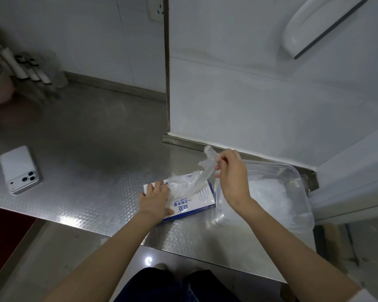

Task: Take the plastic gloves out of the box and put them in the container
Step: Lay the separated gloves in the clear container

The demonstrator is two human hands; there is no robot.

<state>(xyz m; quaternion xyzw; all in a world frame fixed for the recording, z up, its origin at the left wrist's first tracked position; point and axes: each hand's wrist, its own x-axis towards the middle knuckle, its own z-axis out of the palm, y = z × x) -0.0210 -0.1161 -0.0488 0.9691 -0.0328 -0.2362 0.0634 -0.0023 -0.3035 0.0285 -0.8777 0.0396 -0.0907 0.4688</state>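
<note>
Trousers: dark trousers [172, 286] are seen at the lower edge, just in front of the table.
Table: a steel table [92, 149] with a fine embossed pattern is seen; all the things below are laid on it.
Left hand: the left hand [154, 200] is laid flat on the near-left part of the box, fingers straight and spread. The box is pressed down and nothing is gripped.
Box: a white and blue box [202, 198] is lying flat near the front edge of the table, touching the container or just beside it. Crumpled clear film is standing out of its top opening.
Plastic glove: one clear plastic glove [202, 173] is stretched up from the opening to the right hand. Its lower end is not yet out of the box.
Right hand: the right hand [230, 177] is held above the box and the left rim of the container. The upper end of the glove is pinched between thumb and fingers.
Container: a clear plastic container [292, 168] is placed to the right of the box. A heap of gloves [268, 190] is already lying inside.
Phone: a white phone [20, 170] is lying camera side up, well apart on the left.
Far left: white rolls [24, 66] are standing by the wall, blurred.
Wall: a socket [156, 7] is mounted high on the white wall.
</note>
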